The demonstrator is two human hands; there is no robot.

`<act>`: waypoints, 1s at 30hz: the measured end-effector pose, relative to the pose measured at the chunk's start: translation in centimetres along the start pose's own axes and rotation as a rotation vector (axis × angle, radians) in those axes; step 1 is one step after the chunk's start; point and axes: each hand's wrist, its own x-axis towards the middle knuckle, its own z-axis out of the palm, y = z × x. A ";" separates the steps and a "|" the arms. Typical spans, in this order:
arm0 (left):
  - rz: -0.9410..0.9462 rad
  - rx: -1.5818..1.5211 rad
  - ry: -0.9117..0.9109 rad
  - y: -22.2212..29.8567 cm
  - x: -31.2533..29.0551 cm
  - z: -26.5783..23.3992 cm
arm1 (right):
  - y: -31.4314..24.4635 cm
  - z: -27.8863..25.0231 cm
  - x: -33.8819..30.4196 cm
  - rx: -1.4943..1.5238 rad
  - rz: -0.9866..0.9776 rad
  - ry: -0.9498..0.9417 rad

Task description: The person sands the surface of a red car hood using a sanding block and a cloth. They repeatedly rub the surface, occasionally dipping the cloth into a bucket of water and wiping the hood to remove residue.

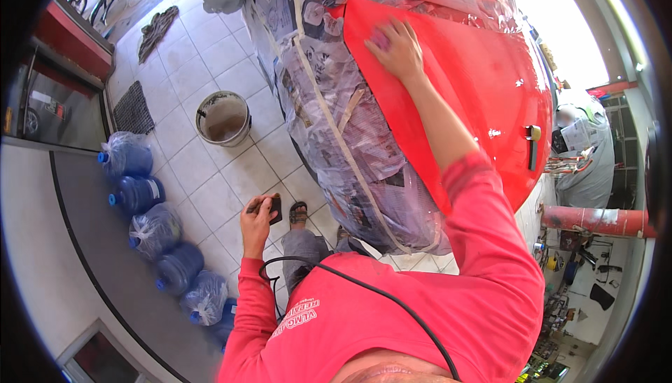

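My right hand lies on the glossy red car panel, near its far left corner. The fingers are curled over a small purple pad, which is partly covered and blurred. Lower and to the left, my left hand is closed on a small dark flat block, held in the air above the tiled floor. Around the red panel, the car is covered with newspaper and clear plastic held by tape strips. A small black-handled tool rests on the panel's right part.
A bucket with murky contents stands on the tiles left of the car. Several blue water jugs line the left wall. A black cable runs across my shirt. A red pipe-like column and a covered vehicle are at right.
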 end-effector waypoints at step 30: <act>0.996 0.769 0.032 4.9 -2.5 21.1 | 13.9 -26.2 -36.0 0.312 0.283 -0.254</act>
